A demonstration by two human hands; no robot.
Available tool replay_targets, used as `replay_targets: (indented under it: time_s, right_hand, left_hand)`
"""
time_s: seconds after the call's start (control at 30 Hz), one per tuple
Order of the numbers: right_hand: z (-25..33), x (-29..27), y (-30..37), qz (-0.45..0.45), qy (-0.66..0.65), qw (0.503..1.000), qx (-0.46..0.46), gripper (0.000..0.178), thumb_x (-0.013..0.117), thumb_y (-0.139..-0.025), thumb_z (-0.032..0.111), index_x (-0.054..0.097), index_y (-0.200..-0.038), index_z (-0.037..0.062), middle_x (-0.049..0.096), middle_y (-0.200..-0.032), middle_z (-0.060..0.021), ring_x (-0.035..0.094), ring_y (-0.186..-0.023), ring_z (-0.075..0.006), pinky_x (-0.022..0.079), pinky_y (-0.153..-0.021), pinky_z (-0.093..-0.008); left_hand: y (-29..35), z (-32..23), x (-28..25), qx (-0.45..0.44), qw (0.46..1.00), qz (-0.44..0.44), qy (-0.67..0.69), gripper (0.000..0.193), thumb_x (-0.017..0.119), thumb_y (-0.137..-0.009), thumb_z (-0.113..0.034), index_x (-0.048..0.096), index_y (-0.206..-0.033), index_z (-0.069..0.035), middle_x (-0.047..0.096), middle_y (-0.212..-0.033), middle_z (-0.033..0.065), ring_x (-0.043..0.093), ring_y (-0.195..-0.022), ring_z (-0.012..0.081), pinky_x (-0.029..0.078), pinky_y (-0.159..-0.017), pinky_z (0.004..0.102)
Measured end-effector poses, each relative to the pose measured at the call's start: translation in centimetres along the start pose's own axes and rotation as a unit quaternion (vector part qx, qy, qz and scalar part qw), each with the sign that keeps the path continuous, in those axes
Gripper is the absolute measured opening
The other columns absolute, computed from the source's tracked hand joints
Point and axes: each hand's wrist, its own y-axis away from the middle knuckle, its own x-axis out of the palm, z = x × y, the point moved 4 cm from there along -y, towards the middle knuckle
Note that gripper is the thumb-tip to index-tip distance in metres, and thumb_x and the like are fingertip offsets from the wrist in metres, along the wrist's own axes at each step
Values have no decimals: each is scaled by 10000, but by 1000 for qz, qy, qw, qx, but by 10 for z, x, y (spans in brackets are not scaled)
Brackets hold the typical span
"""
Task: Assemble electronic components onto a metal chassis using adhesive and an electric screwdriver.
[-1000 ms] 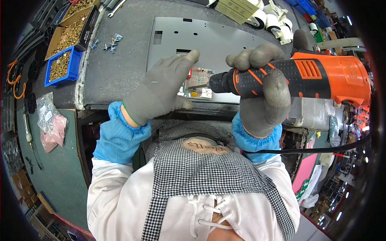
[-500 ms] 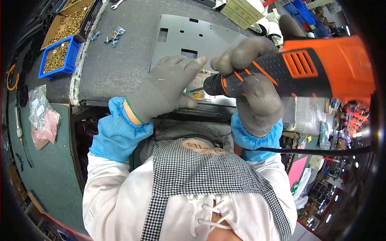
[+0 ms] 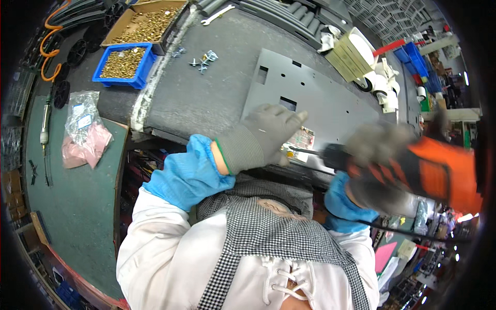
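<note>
My right hand (image 3: 382,144), in a grey glove and smeared by motion, is closed around an orange and black power screwdriver (image 3: 439,173). Its thin bit points left, toward a small circuit board (image 3: 302,139) with yellowish parts. The board lies at the near edge of a flat grey metal panel (image 3: 330,108) with square and round holes. My left hand (image 3: 266,134), also gloved, rests beside the board with fingers stretched over the panel and thumb apart. That hand partly covers the board, so I cannot make out its left side.
Brass fasteners fill a blue bin (image 3: 139,77) and a cardboard box (image 3: 175,33) at the upper left. Small metal pieces (image 3: 204,62) and a wrench (image 3: 217,15) lie on the dark bench. White casters (image 3: 385,88) stand beyond the panel. A black cord (image 3: 403,232) trails right.
The screwdriver has swung lower and to the right, tilting more, and its bit has moved away from my left hand. The whole view has shifted, so the bench sits lower and farther right.
</note>
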Motion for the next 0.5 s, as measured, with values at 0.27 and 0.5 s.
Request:
replay_targets:
  time_s: [0.27, 0.5]
  right_hand:
    - [40, -74, 32, -266, 57, 952, -138, 847, 669, -863, 377, 302, -1516, -19, 464, -849, -41, 443, -673, -154, 428, -684, -381]
    - [31, -73, 40, -251, 54, 958, -128, 873, 708, -873, 370, 273, -1529, -10, 552, -915, -78, 510, -720, -178, 472, -671, -395]
  left_hand:
    - [39, 92, -99, -245, 915, -256, -190, 397, 734, -838, -186, 669, -1221, -104, 655, -1200, 131, 599, -1141, 350, 486, -970, 436]
    - [45, 144, -97, -272, 888, -235, -285, 196, 695, -882, -147, 726, -1074, -118, 695, -1096, 118, 643, -998, 348, 514, -881, 432]
